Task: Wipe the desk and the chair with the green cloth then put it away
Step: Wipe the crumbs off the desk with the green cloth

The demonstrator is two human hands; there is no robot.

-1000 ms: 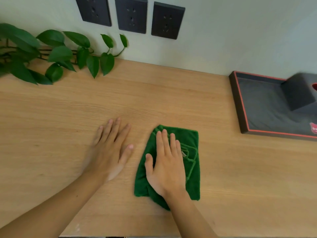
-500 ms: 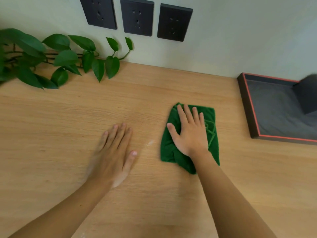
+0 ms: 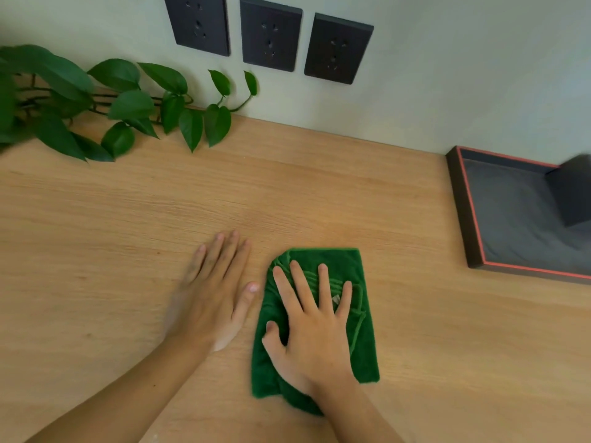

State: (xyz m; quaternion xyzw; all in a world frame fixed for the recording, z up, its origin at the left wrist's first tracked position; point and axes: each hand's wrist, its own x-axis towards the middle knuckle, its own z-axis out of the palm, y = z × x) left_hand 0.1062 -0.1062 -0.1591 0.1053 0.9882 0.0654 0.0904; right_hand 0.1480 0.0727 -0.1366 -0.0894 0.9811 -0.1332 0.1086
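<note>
A folded green cloth (image 3: 364, 346) lies flat on the light wooden desk (image 3: 319, 193), a little right of centre. My right hand (image 3: 311, 327) presses down on it with fingers spread, covering its middle. My left hand (image 3: 212, 295) rests flat on the bare desk just left of the cloth, fingers together, holding nothing. The chair is out of view.
A leafy green plant (image 3: 96, 110) trails over the desk's back left. A dark tray with a red rim (image 3: 463, 225) stands at the right, holding a dark box (image 3: 572, 193). Three black wall sockets (image 3: 270, 33) sit above the desk.
My right hand slid the cloth away to the back right, then pulled it back toward me beside my left hand. The left hand stayed flat in place.
</note>
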